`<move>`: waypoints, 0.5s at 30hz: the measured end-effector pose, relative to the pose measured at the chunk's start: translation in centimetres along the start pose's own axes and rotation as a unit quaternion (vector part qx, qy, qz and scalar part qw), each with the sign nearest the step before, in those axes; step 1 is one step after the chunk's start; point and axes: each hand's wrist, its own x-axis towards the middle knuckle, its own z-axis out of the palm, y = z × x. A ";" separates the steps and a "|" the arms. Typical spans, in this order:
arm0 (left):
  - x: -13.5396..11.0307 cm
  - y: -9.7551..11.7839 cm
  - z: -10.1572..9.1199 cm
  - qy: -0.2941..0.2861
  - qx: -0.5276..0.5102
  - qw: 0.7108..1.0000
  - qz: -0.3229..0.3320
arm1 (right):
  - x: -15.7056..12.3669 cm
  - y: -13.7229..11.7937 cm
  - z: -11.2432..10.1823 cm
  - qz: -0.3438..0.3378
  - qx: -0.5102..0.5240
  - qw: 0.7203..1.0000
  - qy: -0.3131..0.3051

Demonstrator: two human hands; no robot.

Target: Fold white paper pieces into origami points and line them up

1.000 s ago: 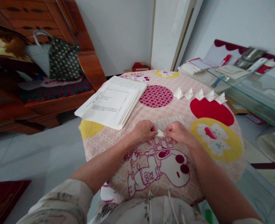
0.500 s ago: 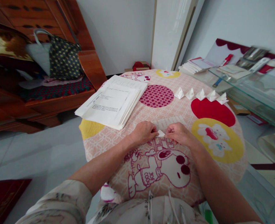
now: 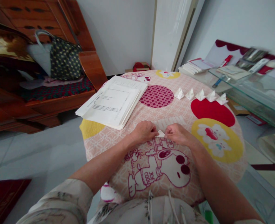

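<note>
A small folded white paper piece (image 3: 161, 134) lies on the cartoon-print tablecloth (image 3: 165, 168) of a round table. My left hand (image 3: 143, 131) pinches its left end with closed fingers. My right hand (image 3: 177, 134) pinches its right end, fingers curled. Both hands rest on the cloth, almost touching each other. A row of several finished folded white paper shapes (image 3: 200, 95) stands at the far right of the table. A stack of printed white sheets (image 3: 114, 101) lies at the far left of the table.
A wooden bench (image 3: 46, 90) with a dotted bag (image 3: 62, 57) stands to the left. On the right is a glass-topped counter (image 3: 256, 90) with booklets (image 3: 195, 65) and a pen (image 3: 216, 81). Grey tiled floor (image 3: 34, 155) surrounds the table.
The hands stay on the small paper piece with only slight finger shifts. The view has shifted a little.
</note>
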 end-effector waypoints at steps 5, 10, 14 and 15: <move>0.3 -0.4 -0.2 -0.009 -0.024 1.000 0.003 | 0.1 0.5 0.4 0.001 -0.004 1.000 0.025; 0.5 -0.4 -0.5 -0.024 -0.031 0.999 0.002 | 0.3 -0.1 0.5 0.041 -0.011 0.999 0.025; 0.4 -0.1 -0.6 -0.020 -0.028 0.999 -0.007 | 0.5 -0.5 0.5 0.068 -0.019 0.997 0.030; 0.4 -0.1 -0.6 -0.017 -0.026 0.999 -0.010 | 0.5 -0.5 0.5 0.070 -0.024 0.997 0.036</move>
